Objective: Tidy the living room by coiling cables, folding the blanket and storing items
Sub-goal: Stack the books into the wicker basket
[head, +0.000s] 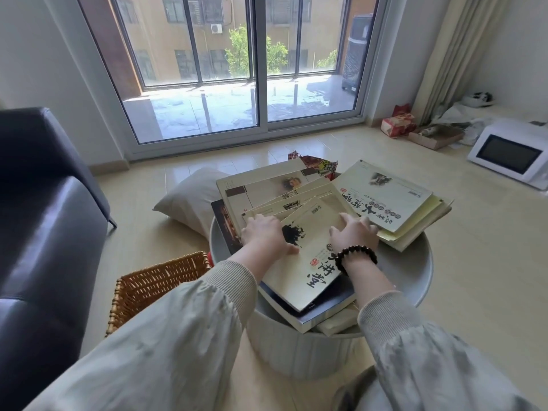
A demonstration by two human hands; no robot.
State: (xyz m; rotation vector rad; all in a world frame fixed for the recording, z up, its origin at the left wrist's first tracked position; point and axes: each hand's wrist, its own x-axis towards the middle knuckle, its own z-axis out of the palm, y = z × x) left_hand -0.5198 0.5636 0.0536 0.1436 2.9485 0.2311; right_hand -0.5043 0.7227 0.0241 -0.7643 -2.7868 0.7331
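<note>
Several cream-covered books lie fanned out on a round grey table (415, 271). The nearest one, a cream book with black calligraphy (308, 262), sits on top of a dark-covered book (326, 310). My left hand (265, 234) lies on the left edge of this stack, fingers curled over the books behind it. My right hand (354, 231), with a dark bead bracelet on the wrist, rests on the stack's right side beside another cream book (385, 194) that overhangs the table. Whether either hand grips a book is unclear.
A wicker basket (154, 286) stands on the floor left of the table. A grey pillow (192, 200) lies behind it, and a dark sofa (44, 232) fills the left. A white microwave (510, 152) and cardboard boxes (433, 134) sit at the far right by the sliding window.
</note>
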